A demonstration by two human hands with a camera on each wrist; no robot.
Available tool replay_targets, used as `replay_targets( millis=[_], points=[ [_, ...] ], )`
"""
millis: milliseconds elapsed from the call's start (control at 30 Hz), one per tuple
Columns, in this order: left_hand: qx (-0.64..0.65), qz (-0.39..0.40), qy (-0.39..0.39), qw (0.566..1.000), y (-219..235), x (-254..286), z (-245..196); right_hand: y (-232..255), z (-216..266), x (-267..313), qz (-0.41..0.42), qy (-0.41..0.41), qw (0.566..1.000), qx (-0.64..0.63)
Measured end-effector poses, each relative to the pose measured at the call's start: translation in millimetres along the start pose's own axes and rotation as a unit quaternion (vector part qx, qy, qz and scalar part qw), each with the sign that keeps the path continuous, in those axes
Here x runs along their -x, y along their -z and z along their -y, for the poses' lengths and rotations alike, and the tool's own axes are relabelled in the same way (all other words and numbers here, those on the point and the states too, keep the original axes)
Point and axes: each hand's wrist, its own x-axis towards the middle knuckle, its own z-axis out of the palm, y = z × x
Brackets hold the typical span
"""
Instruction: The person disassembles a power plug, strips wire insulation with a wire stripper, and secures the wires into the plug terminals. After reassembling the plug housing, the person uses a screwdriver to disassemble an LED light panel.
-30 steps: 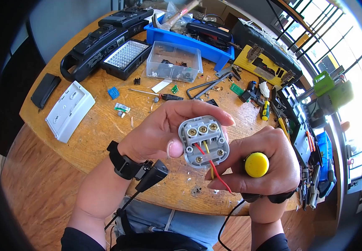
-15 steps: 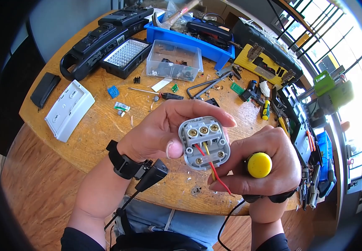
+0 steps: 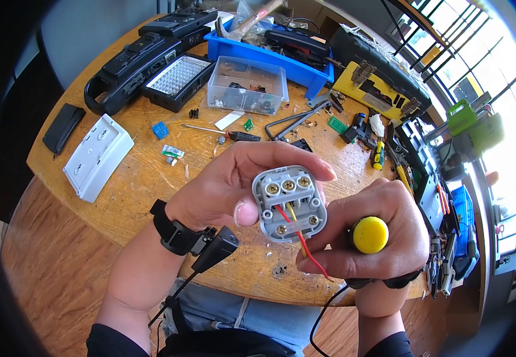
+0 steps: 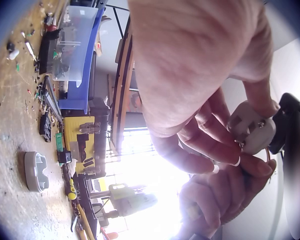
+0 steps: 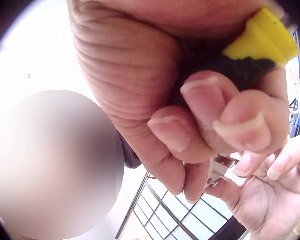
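My left hand grips a small grey electrical socket body between thumb and fingers. Its wiring side faces up in the head view, with brass screws in two rows. A red wire and a yellow wire run out from under its clamp bar. At the free wire ends, the thumb and forefinger of my right hand pinch close below the socket body. The other right fingers curl round a screwdriver handle, its yellow end toward the head camera and black grip in the palm; its shaft is hidden.
A grey rounded cover stands on the table. Farther back are a clear plastic box, a blue bin and a yellow-and-black toolbox. A white casing lies at the left; another screwdriver lies to the right.
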Motion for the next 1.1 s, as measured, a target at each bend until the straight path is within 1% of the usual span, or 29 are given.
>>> replay_targets(
  millis=[100,167,333,433,533,733,800,833,900,967,1000,1067,1100],
  points=[
    [-0.001,0.000,0.003,1.000,1.3,0.0,0.2,-0.5,1.7,0.6,-0.004,-0.012,1.000,-0.006],
    [0.054,0.047,-0.002,0.997,6.0,-0.2,2.6,-1.6,3.2,0.9,-0.009,-0.016,1.000,-0.012],
    [0.043,0.048,-0.005,0.998,6.5,-0.3,2.8,-4.5,0.1,1.1,-0.029,-0.012,0.998,-0.048],
    [0.034,0.054,-0.010,0.998,8.2,-1.0,3.8,-4.9,-1.2,1.3,-0.028,-0.027,0.998,-0.058],
    [0.034,0.058,-0.016,0.998,8.3,-1.2,4.5,-6.3,-3.1,2.1,-0.045,-0.013,0.997,-0.062],
    [0.044,0.067,-0.016,0.997,9.6,-1.7,5.6,-2.7,0.2,1.5,-0.019,-0.035,0.998,-0.048],
    [0.047,0.071,-0.012,0.996,8.9,-1.6,4.6,0.4,1.6,1.3,0.007,-0.016,1.000,-0.008],
    [0.049,0.062,-0.002,0.997,7.4,-1.1,3.4,3.0,1.2,1.5,0.007,-0.015,1.000,-0.008],
    [0.051,0.052,0.008,0.997,6.8,-0.4,2.9,11.0,-0.2,3.2,0.041,-0.009,0.997,0.059],
    [0.046,0.042,0.013,0.998,7.5,0.3,3.8,21.9,0.7,7.3,0.049,0.010,0.995,0.087],
    [0.046,0.041,0.013,0.998,7.7,0.8,4.7,28.3,-1.0,11.3,0.030,0.036,0.994,0.103],
    [0.060,0.040,0.010,0.997,7.0,0.7,6.8,29.4,-7.3,22.4,-0.104,0.086,0.989,0.058],
    [0.060,0.039,0.010,0.997,5.4,0.1,6.7,26.0,-10.6,28.7,-0.177,0.104,0.978,0.024]
  ],
)
